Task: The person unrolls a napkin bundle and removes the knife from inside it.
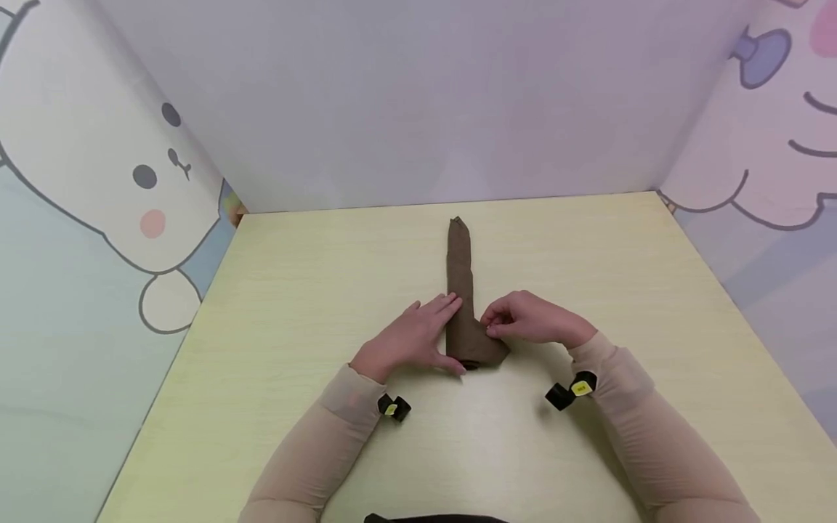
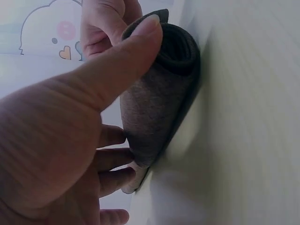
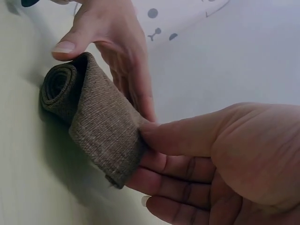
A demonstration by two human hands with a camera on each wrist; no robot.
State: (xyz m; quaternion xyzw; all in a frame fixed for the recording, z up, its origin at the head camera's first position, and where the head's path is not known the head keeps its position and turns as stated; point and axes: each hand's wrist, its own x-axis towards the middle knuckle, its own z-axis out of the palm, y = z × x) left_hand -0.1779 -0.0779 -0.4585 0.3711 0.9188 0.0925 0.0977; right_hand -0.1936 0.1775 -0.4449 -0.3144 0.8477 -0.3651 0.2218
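Observation:
A brown ribbed cloth (image 1: 461, 290) lies rolled into a long narrow tube, pointing away from me on the table. Its near end shows a spiral of layers in the right wrist view, and a loose flap (image 3: 108, 129) sticks out to the right. My left hand (image 1: 418, 336) rests along the tube's left side with fingers fairly straight; its thumb (image 2: 124, 51) lies at the top of the rolled end. Between thumb and fingers, my right hand (image 1: 532, 317) pinches the upper edge of that flap.
The pale wood-grain table (image 1: 314, 290) meets a plain light wall (image 1: 418, 102) at the back. Side walls with cartoon drawings stand left and right. A small black camera (image 1: 395, 408) sits on the left wrist, another black camera (image 1: 570, 391) on the right.

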